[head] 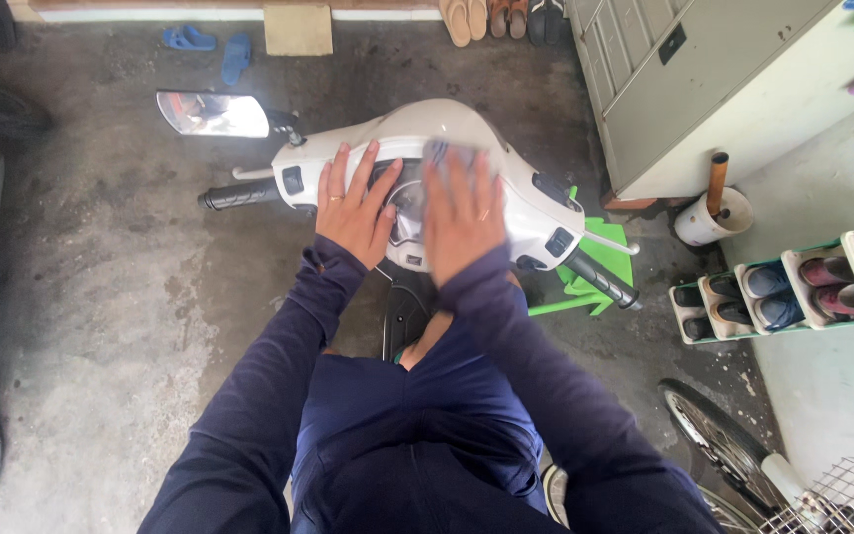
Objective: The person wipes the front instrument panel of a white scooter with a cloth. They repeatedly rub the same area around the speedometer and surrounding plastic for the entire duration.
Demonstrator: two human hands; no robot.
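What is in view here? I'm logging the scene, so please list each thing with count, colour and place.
scooter handlebar head: one, white, centre, under both hands
cloth: one, grey, under the right hand
mirror: one, silvery, left of the handlebar
handlebar grips: two, black, at either end
slippers: two, blue, top left on the floor
sandals: several, tan and dark, top edge
cabinet: one, grey, top right
shoe rack: one, white and green, right, holding shoes
bucket: one, white, beside the cabinet
bicycle wheel: one, black, bottom right
left hand: flat on the handlebar head
right hand: flat on the cloth, blurred
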